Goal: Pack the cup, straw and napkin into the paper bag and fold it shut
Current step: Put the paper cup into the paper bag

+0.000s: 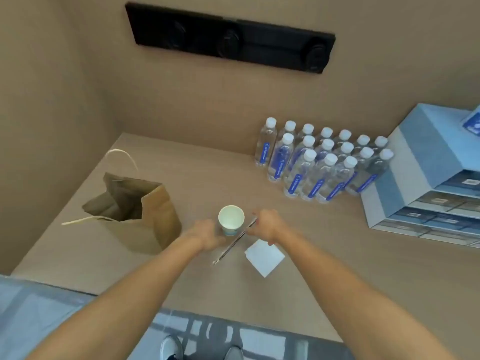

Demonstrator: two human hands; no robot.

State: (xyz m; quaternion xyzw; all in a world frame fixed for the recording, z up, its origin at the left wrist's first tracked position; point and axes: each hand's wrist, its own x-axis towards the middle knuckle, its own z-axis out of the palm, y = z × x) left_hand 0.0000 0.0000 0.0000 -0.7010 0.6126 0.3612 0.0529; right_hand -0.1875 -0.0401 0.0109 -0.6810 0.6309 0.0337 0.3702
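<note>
Paper bag [140,216] stands upright at left on the table [207,172], mouth open, inside dark, can't tell any contents; both cord handles flopped outward. Cup [231,220] upright at centre, open top, looks empty, blue print low on its wall, unreadable. Left hand [207,233] wrapped around the cup's lower part. Right hand [267,226] pinches the far end of the straw [235,242], which slants down toward the near left, just right of the cup. Napkin [264,256], white square, flat on the table just near of the right hand. Clear tabletop between cup and bag. Far right: block of water bottles [322,162], white caps, blue labels too blurred to read, touching stacked blue-grey boxes [420,178]. Table's near edge runs under the forearms.
</note>
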